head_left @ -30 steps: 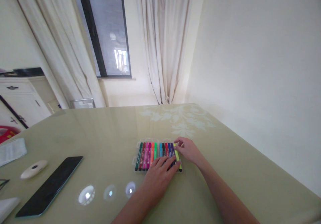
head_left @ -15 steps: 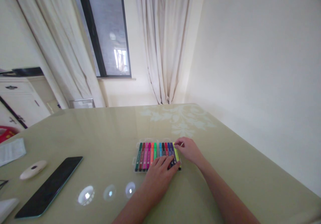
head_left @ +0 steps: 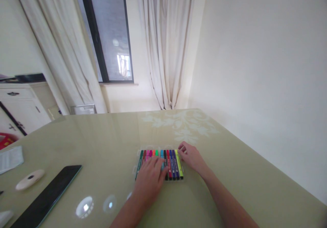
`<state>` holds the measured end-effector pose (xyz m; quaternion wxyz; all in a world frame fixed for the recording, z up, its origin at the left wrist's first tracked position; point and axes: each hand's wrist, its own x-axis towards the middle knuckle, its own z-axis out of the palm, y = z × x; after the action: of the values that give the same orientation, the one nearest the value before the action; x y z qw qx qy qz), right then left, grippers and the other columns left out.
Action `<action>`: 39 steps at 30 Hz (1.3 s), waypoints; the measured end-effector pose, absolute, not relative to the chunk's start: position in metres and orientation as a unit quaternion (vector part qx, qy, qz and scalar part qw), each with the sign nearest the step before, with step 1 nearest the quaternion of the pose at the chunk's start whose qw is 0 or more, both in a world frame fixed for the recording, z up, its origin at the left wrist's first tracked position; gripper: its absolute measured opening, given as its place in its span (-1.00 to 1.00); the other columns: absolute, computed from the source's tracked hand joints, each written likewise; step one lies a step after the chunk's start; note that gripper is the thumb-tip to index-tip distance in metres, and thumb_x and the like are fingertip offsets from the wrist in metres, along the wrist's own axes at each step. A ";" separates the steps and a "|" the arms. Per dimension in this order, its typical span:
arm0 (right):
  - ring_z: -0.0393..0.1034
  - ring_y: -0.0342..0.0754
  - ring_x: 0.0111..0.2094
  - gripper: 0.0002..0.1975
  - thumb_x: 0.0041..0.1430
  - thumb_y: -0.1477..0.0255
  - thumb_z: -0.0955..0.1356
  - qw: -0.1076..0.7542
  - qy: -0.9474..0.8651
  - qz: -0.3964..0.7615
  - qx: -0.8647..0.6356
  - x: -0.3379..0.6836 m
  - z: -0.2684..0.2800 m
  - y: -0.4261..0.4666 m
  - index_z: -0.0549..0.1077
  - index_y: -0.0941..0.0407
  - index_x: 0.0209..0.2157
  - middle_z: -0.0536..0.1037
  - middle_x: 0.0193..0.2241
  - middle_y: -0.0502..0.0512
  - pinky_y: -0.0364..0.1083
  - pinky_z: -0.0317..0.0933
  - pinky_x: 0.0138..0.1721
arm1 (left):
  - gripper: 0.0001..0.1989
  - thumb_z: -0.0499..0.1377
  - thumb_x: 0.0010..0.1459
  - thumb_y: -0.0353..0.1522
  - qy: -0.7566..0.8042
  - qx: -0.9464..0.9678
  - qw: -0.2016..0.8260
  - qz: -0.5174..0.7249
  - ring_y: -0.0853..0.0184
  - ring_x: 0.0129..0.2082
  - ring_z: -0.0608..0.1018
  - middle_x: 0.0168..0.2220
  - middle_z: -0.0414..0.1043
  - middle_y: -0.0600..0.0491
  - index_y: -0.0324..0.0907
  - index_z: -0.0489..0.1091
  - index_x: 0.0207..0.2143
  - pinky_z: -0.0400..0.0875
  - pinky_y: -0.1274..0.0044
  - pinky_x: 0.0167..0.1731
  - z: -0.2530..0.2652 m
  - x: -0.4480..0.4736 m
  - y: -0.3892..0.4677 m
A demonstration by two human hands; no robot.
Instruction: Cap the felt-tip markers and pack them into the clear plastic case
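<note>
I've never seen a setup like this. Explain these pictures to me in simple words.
There is no machine here: the bare hands belong to a person wearing a camera on their head. Every picture comes from that one camera, looking forward and down.

On the greenish table lies a clear plastic case holding a row of colored markers. The left hand is spread over part of the row. The right hand is at the upper end of the yellow marker; whether it pinches it is too small to tell.

Off to the left lie a dark tablet-like device and a white oval object with a dark spot.
</note>
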<state>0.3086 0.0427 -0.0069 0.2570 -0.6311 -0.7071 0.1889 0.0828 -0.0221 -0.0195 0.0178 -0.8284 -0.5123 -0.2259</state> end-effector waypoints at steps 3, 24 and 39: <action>0.52 -0.12 -0.50 -0.90 0.28 0.46 0.30 0.256 -0.669 0.242 -0.655 0.310 -0.012 0.046 0.47 0.12 -0.27 0.62 -0.48 0.02 -0.14 0.29 -0.36 | -0.69 -0.08 0.44 -0.27 -0.666 -0.718 0.080 -0.185 0.06 -0.11 0.53 -0.15 0.50 -0.12 -0.21 0.41 -0.12 0.41 0.25 -0.10 -0.008 0.061 -0.016; 0.59 0.02 -0.19 -0.46 0.22 0.13 0.43 0.469 -0.613 0.509 -0.381 0.245 -0.012 0.015 0.38 0.02 0.16 0.52 -0.06 0.16 0.06 0.51 -0.13 | -0.44 0.14 0.31 -0.16 -0.498 -0.671 -0.270 -0.479 0.09 0.14 0.52 0.17 0.47 -0.17 -0.20 0.25 0.27 0.38 0.22 0.16 -0.028 0.067 -0.010; 0.50 -0.01 0.02 -0.57 0.43 0.47 0.28 0.431 -0.863 -0.045 -0.258 0.254 -0.003 0.009 0.39 -0.12 0.25 0.63 0.02 0.07 0.03 0.37 0.09 | -0.66 0.13 0.30 -0.24 -0.480 -0.696 -0.297 -0.443 0.21 -0.23 0.65 -0.14 0.64 0.00 -0.17 0.47 0.04 0.49 0.45 -0.17 -0.008 0.072 -0.014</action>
<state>0.2540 0.0089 -0.0027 0.4314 -0.2584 -0.8632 -0.0446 0.0721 -0.0144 -0.0084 -0.2969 -0.6965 -0.4804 -0.4427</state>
